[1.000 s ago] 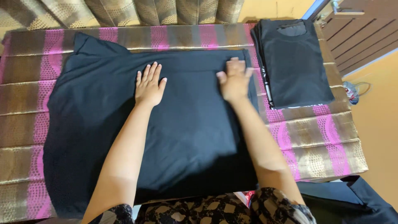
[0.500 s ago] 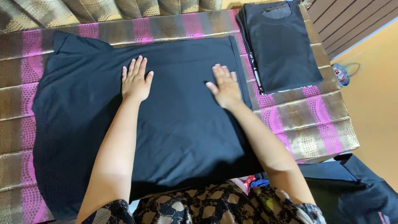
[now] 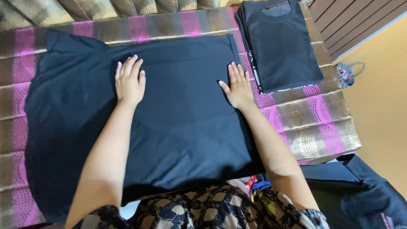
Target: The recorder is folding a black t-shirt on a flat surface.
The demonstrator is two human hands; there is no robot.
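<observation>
A large black T-shirt (image 3: 178, 114) lies spread flat on a gold and pink striped cloth (image 3: 309, 123). Its right side is folded in with a straight edge, and its left sleeve sticks out at the far left. My left hand (image 3: 129, 80) rests flat on the shirt's upper middle, fingers apart. My right hand (image 3: 238, 85) presses flat along the shirt's folded right edge, fingers together and pointing away from me. Neither hand holds anything.
A stack of folded black shirts (image 3: 282, 44) sits at the far right of the cloth. More black fabric (image 3: 360, 191) lies low at the right, off the surface. A small bag (image 3: 347, 74) is on the orange floor. Patterned curtain folds hang behind.
My right hand has flattened out and slid right onto the shirt's folded edge. My left hand shifted slightly left. The view moved, so everything sits a little higher and further left.
</observation>
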